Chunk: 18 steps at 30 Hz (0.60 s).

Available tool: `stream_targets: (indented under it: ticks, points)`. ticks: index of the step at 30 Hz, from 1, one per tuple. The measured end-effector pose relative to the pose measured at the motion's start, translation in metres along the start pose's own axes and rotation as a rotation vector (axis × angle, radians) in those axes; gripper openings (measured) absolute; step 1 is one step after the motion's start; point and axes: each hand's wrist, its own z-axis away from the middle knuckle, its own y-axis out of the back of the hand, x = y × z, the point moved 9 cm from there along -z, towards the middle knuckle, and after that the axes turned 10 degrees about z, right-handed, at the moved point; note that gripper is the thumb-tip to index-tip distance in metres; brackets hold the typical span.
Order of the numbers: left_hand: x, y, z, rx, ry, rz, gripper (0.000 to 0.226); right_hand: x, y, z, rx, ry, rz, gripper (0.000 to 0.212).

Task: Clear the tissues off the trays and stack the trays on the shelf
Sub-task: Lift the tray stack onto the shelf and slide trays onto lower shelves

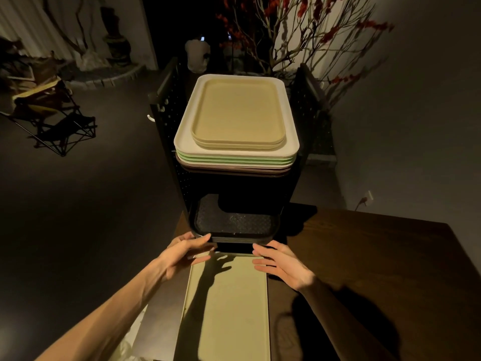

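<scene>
My left hand (188, 252) sits at the front left corner of the black trays (234, 222) on the lower shelf (287, 188), fingers spread, thumb touching the rim, gripping nothing. My right hand (282, 267) is open, fingers fanned, just off the stack's front right corner, empty. Green tray (229, 308) lies on the table (364, 256) under both hands. Mixed tray stack (236, 118) fills the top shelf.

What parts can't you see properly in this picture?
Head view only:
- Green tray: near end cut off by the bottom edge.
- Black trays: far part lost in the shelf's shadow.
- Left hand: fingertips hidden behind the black trays' corner.
- White thing, bottom left: too dim to identify.
</scene>
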Motion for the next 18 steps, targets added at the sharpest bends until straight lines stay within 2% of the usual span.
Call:
stream_targets:
  ticks: [2, 5, 9, 11, 12, 13, 14, 16, 18]
  points:
    - [-0.016, 0.014, 0.004, 0.024, 0.03, -0.12, 0.044, 0.017, 0.0, 0.001, 0.001, -0.037, 0.125, 0.063]
    - [-0.046, 0.051, 0.007, 0.167, 0.089, -0.282, 0.041, 0.054, 0.004, -0.01, 0.056, -0.134, 0.207, 0.056]
    - [-0.092, 0.095, 0.017, 0.317, 0.144, -0.348, 0.03, 0.114, 0.014, -0.017, 0.12, -0.309, 0.28, 0.063]
    - [-0.114, 0.11, 0.025, 0.365, 0.162, -0.396, 0.02, 0.131, 0.023, -0.012, 0.175, -0.272, 0.328, 0.067]
    - [-0.124, 0.117, 0.028, 0.389, 0.171, -0.407, 0.016, 0.151, 0.023, -0.021, 0.1, -0.271, 0.315, 0.066]
    - [-0.135, 0.124, 0.032, 0.414, 0.185, -0.419, 0.018, 0.163, 0.022, -0.027, 0.038, -0.188, 0.342, 0.063]
    - [-0.144, 0.13, 0.034, 0.433, 0.195, -0.426, 0.022, 0.181, 0.027, -0.03, 0.045, -0.225, 0.311, 0.064]
    - [-0.158, 0.14, 0.041, 0.47, 0.218, -0.462, 0.031, 0.197, 0.029, -0.016, 0.2, -0.286, 0.419, 0.075]
    - [-0.169, 0.145, 0.047, 0.503, 0.237, -0.487, 0.032, 0.203, 0.018, -0.001, 0.187, -0.325, 0.519, 0.083]
